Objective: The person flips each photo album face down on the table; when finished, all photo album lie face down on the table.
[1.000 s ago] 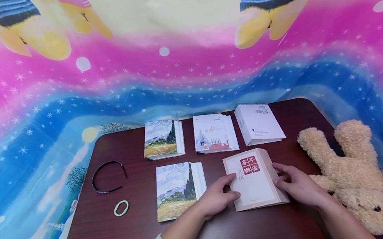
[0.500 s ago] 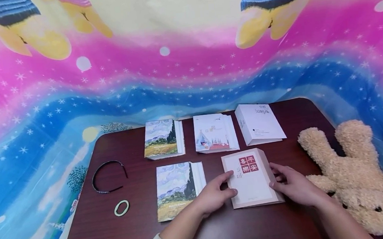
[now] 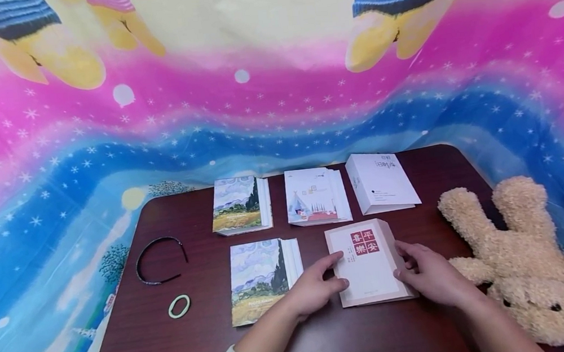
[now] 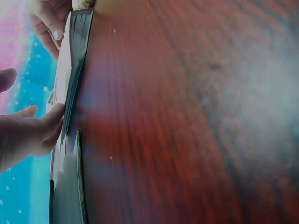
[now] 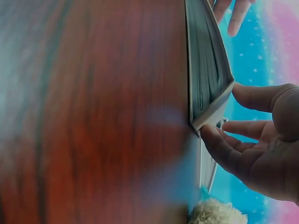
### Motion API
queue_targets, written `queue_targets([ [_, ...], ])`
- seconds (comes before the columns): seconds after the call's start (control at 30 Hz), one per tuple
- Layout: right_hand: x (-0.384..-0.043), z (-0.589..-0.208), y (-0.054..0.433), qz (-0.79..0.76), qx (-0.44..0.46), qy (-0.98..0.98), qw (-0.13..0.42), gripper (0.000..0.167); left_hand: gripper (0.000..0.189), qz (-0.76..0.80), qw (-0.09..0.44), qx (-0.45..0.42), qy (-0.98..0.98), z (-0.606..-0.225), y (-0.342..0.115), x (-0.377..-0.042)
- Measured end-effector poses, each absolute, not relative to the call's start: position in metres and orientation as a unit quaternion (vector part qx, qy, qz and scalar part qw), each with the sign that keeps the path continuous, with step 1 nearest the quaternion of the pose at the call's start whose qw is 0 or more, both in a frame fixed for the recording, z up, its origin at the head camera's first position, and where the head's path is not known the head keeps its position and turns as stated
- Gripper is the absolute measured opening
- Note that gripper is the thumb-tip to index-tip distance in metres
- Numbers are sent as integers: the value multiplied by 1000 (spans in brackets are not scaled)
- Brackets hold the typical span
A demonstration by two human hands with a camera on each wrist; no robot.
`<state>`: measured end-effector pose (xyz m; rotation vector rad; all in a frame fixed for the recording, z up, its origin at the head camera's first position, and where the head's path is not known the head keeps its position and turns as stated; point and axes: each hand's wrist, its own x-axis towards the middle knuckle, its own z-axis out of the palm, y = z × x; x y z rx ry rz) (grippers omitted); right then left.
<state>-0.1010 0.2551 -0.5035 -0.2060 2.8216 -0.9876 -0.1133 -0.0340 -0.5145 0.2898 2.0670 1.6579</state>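
A beige book with red square characters lies flat on the dark wooden table, front centre. My left hand touches its left edge, fingers fairly straight. My right hand rests against its right edge, fingers relaxed. In the left wrist view the left hand lies against the side of the book, thumb apart. In the right wrist view the right hand touches a corner of the book.
A painted-landscape album lies just left of the book. Behind it lie a matching album, a white tent-cover book and a white book. A plush bunny sits right; a black headband and green hair tie lie left.
Both hands have slid the beige book a little to the left, toward the landscape album. Nothing else on the table has moved.
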Motion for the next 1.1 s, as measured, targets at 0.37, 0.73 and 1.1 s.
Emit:
queue_targets([
  [0.37,-102,-497,241,-327,-79,941,35,64,64,619,232,99,744,-511,-41,-113],
  [0.73,-111,-493,221,-372,-87,923,43,63,62,614,218,107,751,-511,-54,-115],
  [1.1,-116,-496,192,-401,-101,909,53,66,59,619,182,96,758,-506,-73,-116],
])
